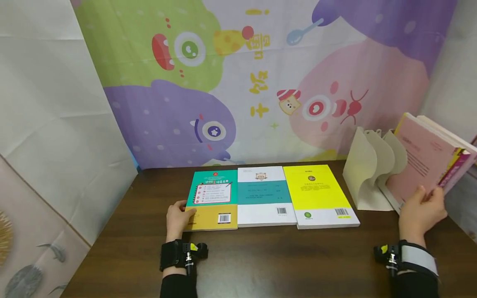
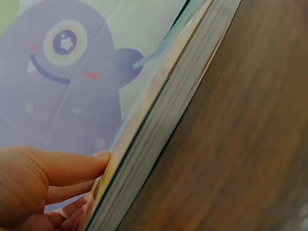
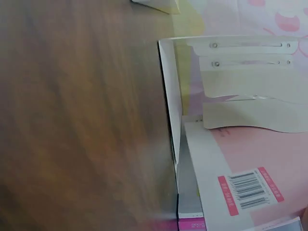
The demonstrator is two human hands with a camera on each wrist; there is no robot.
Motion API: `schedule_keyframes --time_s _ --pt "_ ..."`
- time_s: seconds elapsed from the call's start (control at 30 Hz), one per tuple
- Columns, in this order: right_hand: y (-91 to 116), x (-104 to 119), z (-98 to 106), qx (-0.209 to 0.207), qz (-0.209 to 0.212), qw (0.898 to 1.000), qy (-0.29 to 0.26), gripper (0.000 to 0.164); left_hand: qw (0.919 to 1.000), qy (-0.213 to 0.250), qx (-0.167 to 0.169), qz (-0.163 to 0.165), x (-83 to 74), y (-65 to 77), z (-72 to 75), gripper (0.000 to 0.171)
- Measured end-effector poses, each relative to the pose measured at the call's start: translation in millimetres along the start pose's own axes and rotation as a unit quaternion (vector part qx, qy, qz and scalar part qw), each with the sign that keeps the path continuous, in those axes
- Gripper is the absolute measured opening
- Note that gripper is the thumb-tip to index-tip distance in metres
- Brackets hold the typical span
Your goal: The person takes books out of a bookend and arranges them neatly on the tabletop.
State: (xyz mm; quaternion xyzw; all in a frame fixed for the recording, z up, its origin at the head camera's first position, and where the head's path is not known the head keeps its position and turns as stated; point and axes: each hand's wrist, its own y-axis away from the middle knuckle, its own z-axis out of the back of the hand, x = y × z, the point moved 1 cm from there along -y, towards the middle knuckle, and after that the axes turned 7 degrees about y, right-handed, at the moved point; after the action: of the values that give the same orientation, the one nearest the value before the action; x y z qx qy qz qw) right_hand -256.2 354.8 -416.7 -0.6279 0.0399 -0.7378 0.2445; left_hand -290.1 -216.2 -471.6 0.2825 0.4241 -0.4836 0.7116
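In the head view, a green-and-orange book (image 1: 212,194) lies flat on the worktop (image 1: 290,260), its long axis running near to far. It sits just to the right of the left hand (image 1: 177,215), which holds its left side near the near end, thumb over the cover; the right hand is well apart from it. A white-and-teal book (image 1: 263,192) and a yellow book (image 1: 316,190) lie flat to its right in one row, also lengthwise near to far.

At the right, the right hand (image 1: 421,211) grips a tilted pink book (image 1: 425,153) near its lower end, thumb against the cover. Its upper end leans off to the right, with more books behind it and a magenta spine (image 1: 454,167) beside it. The cream file holder (image 1: 359,174) stands just to the left, between the yellow book and the pink one.

In the left wrist view, the thumb presses the cover's edge while the other fingers curl at the side; the page edges (image 2: 159,120) look closed.

In the right wrist view, the holder's dividers overlap the pink book, whose barcode label (image 3: 248,192) shows. Only a sliver of the hand appears, so this view cannot tell its grip.
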Motion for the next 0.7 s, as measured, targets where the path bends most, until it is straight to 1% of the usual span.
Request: schedule_keyframes --time_s 0.1,0.23,0.33,0.43,0.53,0.63,0.7 --pt "6 2 5 -0.039 0.012 0.999 -0.017 0.019 1.0000 -0.002 0.006 -0.003 0.7 0.5 -0.6 0.047" --pt "9 6 9 -0.079 0.047 0.995 -0.030 0.011 0.9999 -0.004 0.013 -0.006 1.3 1.4 -0.8 0.047" --pt "9 11 9 -0.085 0.066 0.994 -0.035 0.009 0.9999 -0.009 0.010 -0.009 2.0 1.2 0.5 0.047" --pt "8 16 10 -0.094 0.069 0.993 -0.032 0.011 0.9997 -0.018 0.011 -0.012 0.5 0.9 2.7 0.047" --pt "7 21 12 -0.105 0.073 0.991 -0.026 0.013 0.9997 -0.017 0.014 -0.011 -2.5 1.2 5.7 0.046" --pt "8 28 15 -0.109 0.095 0.989 -0.030 0.009 0.9998 -0.013 0.014 -0.009 -6.4 3.5 10.0 0.044" --pt "9 33 18 -0.115 0.114 0.986 -0.037 0.007 0.9999 -0.007 0.006 -0.014 -10.8 5.1 13.1 0.042"
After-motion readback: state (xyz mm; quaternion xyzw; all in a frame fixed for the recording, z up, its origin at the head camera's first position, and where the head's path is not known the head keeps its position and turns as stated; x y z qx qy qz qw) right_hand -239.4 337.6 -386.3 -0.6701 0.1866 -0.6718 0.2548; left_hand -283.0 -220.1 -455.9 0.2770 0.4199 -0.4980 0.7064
